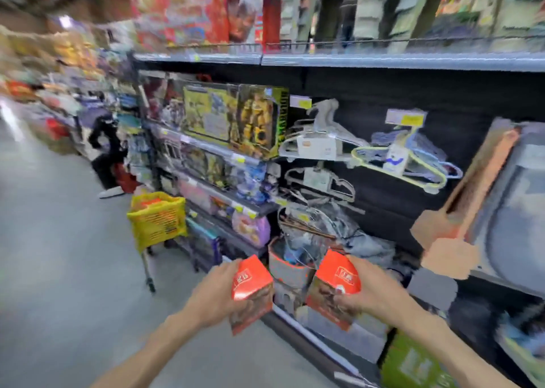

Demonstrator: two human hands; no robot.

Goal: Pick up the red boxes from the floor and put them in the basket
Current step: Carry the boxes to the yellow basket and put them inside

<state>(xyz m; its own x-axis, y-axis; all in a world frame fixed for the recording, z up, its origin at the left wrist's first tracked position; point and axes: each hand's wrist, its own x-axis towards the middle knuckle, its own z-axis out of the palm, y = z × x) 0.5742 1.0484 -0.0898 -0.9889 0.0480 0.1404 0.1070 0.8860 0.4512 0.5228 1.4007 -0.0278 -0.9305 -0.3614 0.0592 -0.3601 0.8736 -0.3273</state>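
Note:
My left hand (pixel 213 295) grips a red box (pixel 252 290) from its left side, low in the middle of the view. My right hand (pixel 364 292) grips a second red box (pixel 336 284) from its right side. Both boxes are held tilted in the air in front of the shelves, a short gap apart. The yellow basket (pixel 157 218) stands on a wheeled frame further down the aisle to the left, with something red-orange showing inside it. The whole picture is motion-blurred.
Store shelving (pixel 324 60) runs along the right, full of toy boxes, hangers and bags. The grey aisle floor (pixel 59 255) lies open to the left. A person in dark clothes (pixel 107 152) crouches beyond the basket. A green box (pixel 413 361) sits low at the right.

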